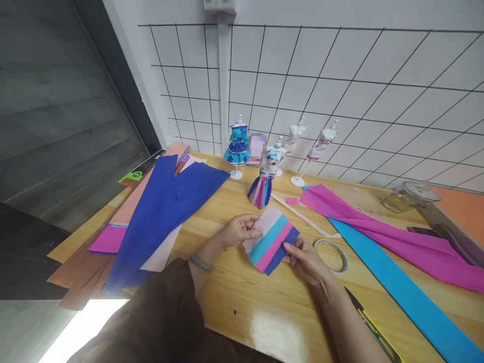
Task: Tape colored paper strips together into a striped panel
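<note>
Both hands hold a small striped paper piece (270, 239) with pale pink, light blue, magenta and dark blue bands, just above the wooden table (242, 297). My left hand (237, 230) pinches its upper left edge, thumb on top. My right hand (304, 257) grips its lower right corner with closed fingers. A green bangle (201, 262) sits on my left wrist. A tape roll (333, 254) lies flat right beside my right hand. A small mannequin in a striped paper skirt (262, 186) stands just beyond the piece.
Dark blue crepe paper (162, 212) over pink and brown sheets lies at the left. Magenta (393, 237) and light blue (408, 292) strips run along the right. More small mannequins (237, 146) stand by the grid wall. A clear glass jar (412, 196) lies at the far right.
</note>
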Available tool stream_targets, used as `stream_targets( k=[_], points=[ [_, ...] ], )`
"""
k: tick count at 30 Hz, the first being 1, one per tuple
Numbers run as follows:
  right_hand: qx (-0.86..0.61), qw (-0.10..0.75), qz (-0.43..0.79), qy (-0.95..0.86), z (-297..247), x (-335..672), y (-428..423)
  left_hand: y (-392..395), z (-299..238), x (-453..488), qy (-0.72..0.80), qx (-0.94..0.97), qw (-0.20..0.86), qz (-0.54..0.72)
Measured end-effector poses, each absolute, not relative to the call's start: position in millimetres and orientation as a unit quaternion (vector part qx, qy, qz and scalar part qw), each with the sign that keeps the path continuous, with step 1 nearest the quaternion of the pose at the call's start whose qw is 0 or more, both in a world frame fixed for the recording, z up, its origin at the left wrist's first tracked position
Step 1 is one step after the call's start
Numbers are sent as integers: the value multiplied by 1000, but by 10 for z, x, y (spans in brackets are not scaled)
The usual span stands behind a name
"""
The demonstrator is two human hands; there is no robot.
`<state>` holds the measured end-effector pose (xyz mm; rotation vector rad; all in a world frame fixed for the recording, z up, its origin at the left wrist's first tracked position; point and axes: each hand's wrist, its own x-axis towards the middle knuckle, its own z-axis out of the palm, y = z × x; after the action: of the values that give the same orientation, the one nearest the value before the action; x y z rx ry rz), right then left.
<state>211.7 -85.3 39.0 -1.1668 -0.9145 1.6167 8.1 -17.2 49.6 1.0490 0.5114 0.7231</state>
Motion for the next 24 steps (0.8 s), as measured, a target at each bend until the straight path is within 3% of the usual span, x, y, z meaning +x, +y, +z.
stream_targets(
  k=[9,17,24],
  points=[
    [-559,448,561,-415,296,2152,-789,-93,322,149,407,584,632,307],
    [-623,387,494,-466,248,2154,-800,-122,191,123,451,621,601,225],
    [-632,302,514,-495,322,2119,-945,-133,219,96,449,664,551,234]
  ],
)
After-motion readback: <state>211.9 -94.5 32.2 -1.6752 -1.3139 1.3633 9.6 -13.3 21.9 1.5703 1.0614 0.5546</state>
